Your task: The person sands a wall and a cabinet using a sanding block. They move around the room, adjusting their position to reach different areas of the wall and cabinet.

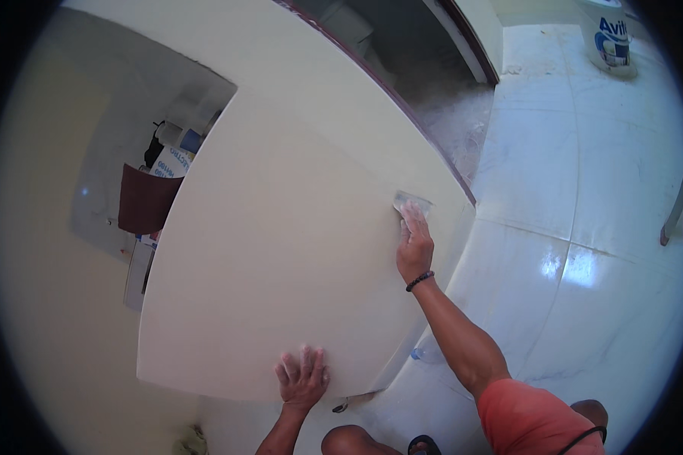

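A cream-coloured low wall (pixel 281 227) with a smooth, flat face fills the middle. My right hand (pixel 415 246) reaches far out along it, its dusty fingers pressing a flat grey piece of sandpaper (pixel 412 202) against the surface near the right edge. White powder coats the fingertips. Lower down, my left hand (pixel 303 379) lies flat on the wall close to its bottom edge. Its whitened fingers are spread and hold nothing.
Dust hangs in the dark doorway (pixel 440 98) beyond the wall. A white bucket (pixel 611 45) stands on the glossy tiled floor (pixel 524 243) at far right; a plastic bottle (pixel 426 353) lies near the wall's foot. Boxes and a brown panel (pixel 148 201) occupy the recess at left.
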### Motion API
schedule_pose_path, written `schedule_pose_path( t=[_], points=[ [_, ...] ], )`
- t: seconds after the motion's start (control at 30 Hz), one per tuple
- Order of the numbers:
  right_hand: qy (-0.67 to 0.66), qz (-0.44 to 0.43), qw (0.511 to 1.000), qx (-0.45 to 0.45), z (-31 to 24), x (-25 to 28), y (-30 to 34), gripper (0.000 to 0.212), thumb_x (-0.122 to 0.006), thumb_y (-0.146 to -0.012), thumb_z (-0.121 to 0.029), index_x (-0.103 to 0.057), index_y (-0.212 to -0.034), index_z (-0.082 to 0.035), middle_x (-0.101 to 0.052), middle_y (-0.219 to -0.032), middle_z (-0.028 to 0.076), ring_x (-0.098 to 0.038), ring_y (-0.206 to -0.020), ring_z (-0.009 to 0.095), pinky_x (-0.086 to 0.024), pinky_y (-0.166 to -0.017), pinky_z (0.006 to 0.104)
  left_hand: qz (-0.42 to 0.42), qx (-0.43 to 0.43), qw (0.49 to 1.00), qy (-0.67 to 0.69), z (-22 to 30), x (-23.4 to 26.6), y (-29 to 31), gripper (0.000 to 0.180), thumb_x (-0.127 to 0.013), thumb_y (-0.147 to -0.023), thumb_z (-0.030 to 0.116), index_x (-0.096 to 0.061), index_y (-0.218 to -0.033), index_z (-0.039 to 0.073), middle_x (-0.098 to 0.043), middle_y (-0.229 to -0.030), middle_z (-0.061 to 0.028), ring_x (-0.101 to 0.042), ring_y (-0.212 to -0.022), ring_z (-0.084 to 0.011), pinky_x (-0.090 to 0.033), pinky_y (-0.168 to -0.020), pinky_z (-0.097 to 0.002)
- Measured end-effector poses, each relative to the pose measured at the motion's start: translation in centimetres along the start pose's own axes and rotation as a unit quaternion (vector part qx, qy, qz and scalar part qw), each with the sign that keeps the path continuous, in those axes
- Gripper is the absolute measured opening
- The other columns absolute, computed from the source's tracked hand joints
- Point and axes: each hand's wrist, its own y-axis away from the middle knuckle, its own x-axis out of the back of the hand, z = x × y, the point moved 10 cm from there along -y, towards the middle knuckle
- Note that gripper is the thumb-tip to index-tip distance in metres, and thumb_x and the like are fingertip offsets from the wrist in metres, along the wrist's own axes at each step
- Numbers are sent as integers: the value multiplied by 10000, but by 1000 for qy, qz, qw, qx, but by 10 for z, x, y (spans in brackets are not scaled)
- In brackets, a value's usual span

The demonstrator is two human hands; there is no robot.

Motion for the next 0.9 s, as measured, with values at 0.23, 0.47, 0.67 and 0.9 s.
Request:
schedule_pose_path(
  t=[0.23,0.47,0.67,0.9],
  points=[
    [-62,26,976,206,-207,-51,-80,508,-509,-748,90,-569,-1240,-18,-555,-1313,195,-454,-1273,412,-362,-1073,478,2,11,1000,4,-5,0,7,582,-566,-855,417,-482,-1391,209,-339,-1521,-105,-102,-1437,-480,18,-1149,-596],
    [-25,-14,964,263,-185,-50,-78,544,-497,-729,142,-584,-1231,-48,-562,-1329,143,-470,-1293,339,-392,-1070,430,18,15,1000,11,-9,5,10,577,-549,-861,394,-478,-1404,211,-361,-1522,-55,-187,-1430,-429,-11,-1157,-573],
    [-5,11,985,174,-129,-25,-53,322,-520,-919,18,-604,-1223,-44,-577,-1293,181,-522,-1240,336,-441,-1028,390,27,27,999,31,-8,7,4,581,-534,-872,382,-460,-1422,207,-370,-1520,-33,-224,-1431,-387,-25,-1163,-553],
    [-51,28,957,284,-268,-57,-137,468,-457,-817,112,-578,-1243,-37,-548,-1314,199,-479,-1265,374,-421,-1035,442,56,17,998,35,-11,16,0,535,-584,-839,357,-535,-1345,189,-425,-1474,-62,-254,-1405,-428,-74,-1143,-578]
  ],
)
